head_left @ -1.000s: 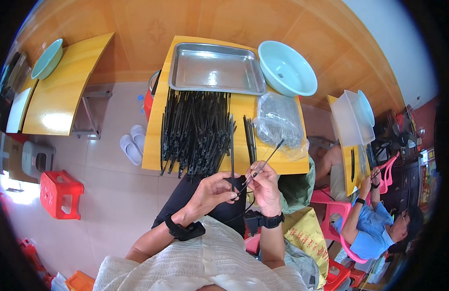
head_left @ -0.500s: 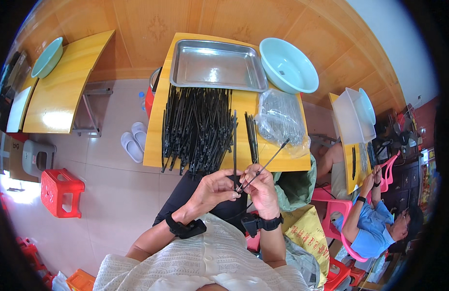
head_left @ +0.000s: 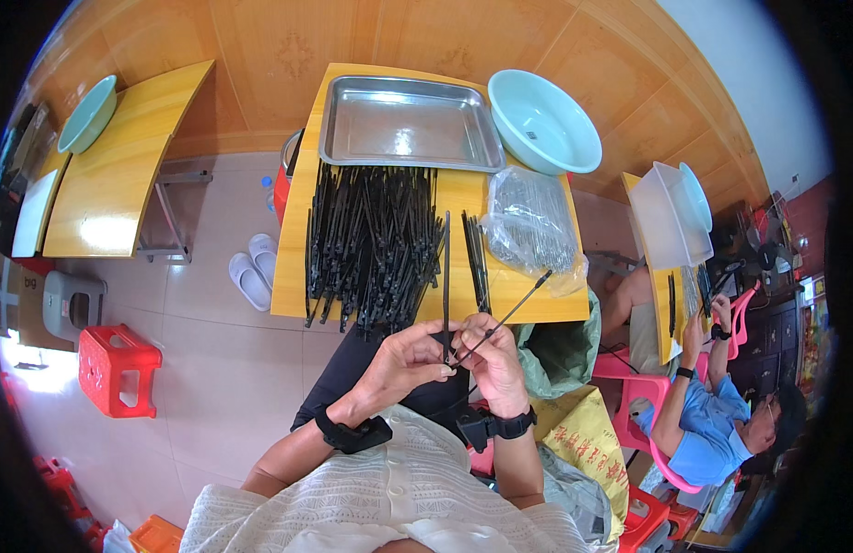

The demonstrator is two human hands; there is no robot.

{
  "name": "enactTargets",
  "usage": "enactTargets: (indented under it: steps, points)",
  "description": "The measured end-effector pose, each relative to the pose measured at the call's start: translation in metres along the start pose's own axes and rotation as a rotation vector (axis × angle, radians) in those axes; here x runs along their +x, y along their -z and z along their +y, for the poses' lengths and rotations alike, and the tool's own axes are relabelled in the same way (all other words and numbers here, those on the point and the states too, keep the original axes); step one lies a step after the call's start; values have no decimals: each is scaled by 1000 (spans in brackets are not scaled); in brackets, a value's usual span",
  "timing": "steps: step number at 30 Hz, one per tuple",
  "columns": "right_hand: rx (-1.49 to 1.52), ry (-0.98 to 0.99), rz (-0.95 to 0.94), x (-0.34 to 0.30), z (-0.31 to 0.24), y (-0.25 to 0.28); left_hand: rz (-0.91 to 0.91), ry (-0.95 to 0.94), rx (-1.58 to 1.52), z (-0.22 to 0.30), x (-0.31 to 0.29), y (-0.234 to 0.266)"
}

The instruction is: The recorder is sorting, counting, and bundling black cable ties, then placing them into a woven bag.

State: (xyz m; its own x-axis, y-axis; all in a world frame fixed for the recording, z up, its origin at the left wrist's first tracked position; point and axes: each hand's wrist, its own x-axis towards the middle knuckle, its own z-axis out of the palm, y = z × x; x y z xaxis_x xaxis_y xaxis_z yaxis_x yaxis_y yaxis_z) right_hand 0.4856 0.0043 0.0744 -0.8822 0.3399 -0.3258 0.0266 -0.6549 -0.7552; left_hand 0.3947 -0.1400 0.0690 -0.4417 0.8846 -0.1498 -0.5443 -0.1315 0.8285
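Note:
In front of my chest, my left hand [head_left: 403, 364] is closed in a pinch on the lower end of a black stick [head_left: 447, 276], which stands nearly upright. My right hand [head_left: 497, 369] pinches a thin dark rod [head_left: 517, 311] with a small knob at its far tip, slanting up to the right. The rod's lower end meets the stick's lower end between my fingertips, where fingers partly hide the contact. Beyond my left hand lies a thick pile of black sticks [head_left: 371, 244]; a smaller bunch of black sticks [head_left: 476, 263] lies beyond my right hand.
On the yellow table [head_left: 293, 276] are a metal tray [head_left: 403, 129], a pale blue basin [head_left: 546, 120] and a clear bag of thin rods [head_left: 532, 221]. A green sack [head_left: 560, 355] and yellow sack [head_left: 588, 442] stand at right. A co-worker [head_left: 712, 429] sits beyond them; a red stool [head_left: 117, 369] is left.
My hands keep nearly the same pose, with the rod in my right hand shifted slightly at the stick's lower end. The co-worker's hands have moved farther from their body.

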Motion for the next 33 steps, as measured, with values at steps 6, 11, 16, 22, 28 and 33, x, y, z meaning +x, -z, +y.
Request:
enactTargets:
  steps: [6, 11, 16, 22, 28, 33]
  points:
    - [73, -101, 56, -1, -1, -3, -10, -11, 5, -1, -1, 1]
    - [47, -115, 129, -2, -1, -2, -56, -37, 28, 0, -1, 0]
    - [-100, 107, 158, -8, 2, -9, -34, -66, 2, -4, 1, 1]
    - [-289, 292, 146, -12, 2, -18, 17, -70, 63, -4, 1, -1]
    - [-343, 280, 205, -11, 7, -19, 21, -46, 160, -8, 3, 1]
    - [-388, 458, 340, -10, 4, -33, 61, -5, 235, -15, 2, 1]
